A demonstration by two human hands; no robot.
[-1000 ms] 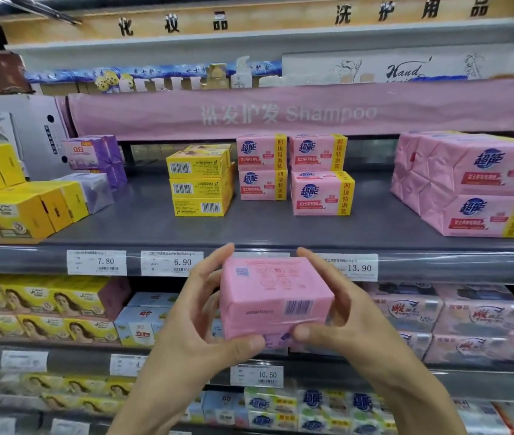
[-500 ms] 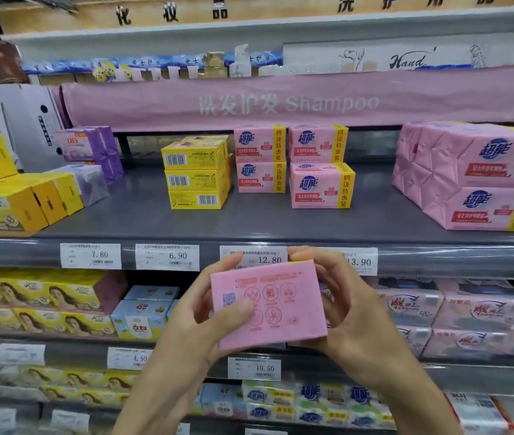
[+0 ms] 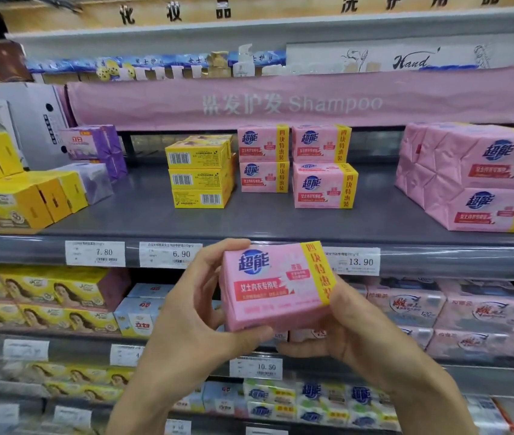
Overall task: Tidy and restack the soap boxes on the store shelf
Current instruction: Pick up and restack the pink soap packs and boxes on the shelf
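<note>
Just below the front edge of the grey shelf, the left hand and right hand grip one pink soap box — right fingers mostly hidden behind it. On the shelf: four matching boxes, three yellow boxes, larger pink packs cut off.

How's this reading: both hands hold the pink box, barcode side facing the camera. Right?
No. The left hand and right hand hold the pink box, but its logo front, not the barcode side, faces the camera, per the head view.
</note>
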